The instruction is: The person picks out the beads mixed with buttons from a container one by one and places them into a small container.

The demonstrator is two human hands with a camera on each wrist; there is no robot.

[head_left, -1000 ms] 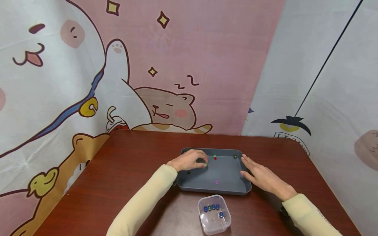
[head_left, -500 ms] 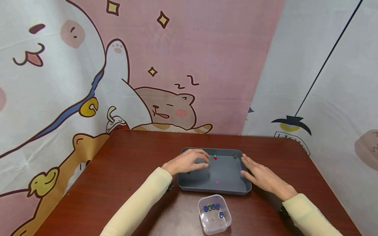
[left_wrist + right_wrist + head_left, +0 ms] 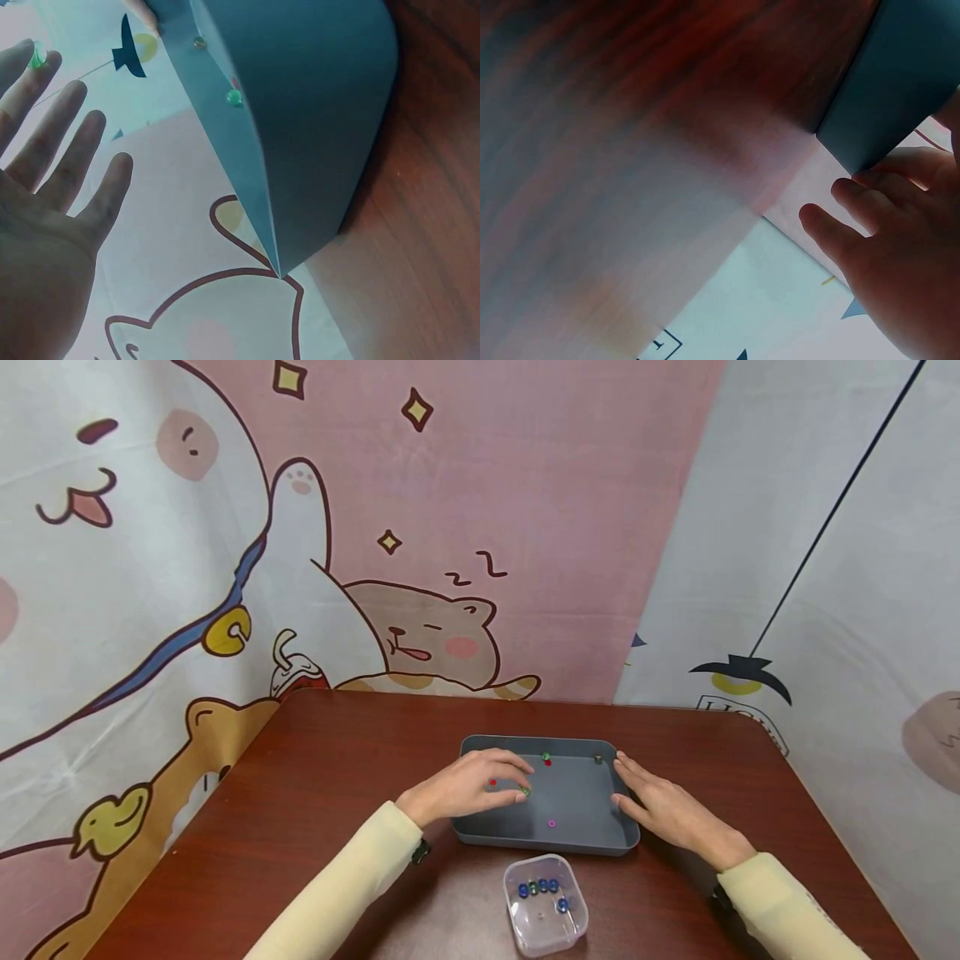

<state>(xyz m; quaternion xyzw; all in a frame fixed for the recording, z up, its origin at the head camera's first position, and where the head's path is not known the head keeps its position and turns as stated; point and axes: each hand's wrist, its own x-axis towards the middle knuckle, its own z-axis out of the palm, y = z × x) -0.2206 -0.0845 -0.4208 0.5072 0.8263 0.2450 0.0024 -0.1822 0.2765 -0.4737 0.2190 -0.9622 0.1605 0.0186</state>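
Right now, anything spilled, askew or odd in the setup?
Nothing looks spilled or damaged. The clear box stands upright with marbles inside, and the tray lies flat. Mildly odd: a pink ring in the tray, shaped unlike the green marble the left hand pinches.

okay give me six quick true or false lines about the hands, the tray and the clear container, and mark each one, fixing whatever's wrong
1. The left hand pinches a green marble. True.
2. Every marble in the clear container is blue. False: it holds four blue marbles and a green one.
3. A pink ring lies in the grey tray. True.
4. The right hand holds a marble. False: its straight fingers are at the tray's right edge.
5. The container stands nearer the person than the tray. True.
6. The left hand is over the container. False: it is over the tray.
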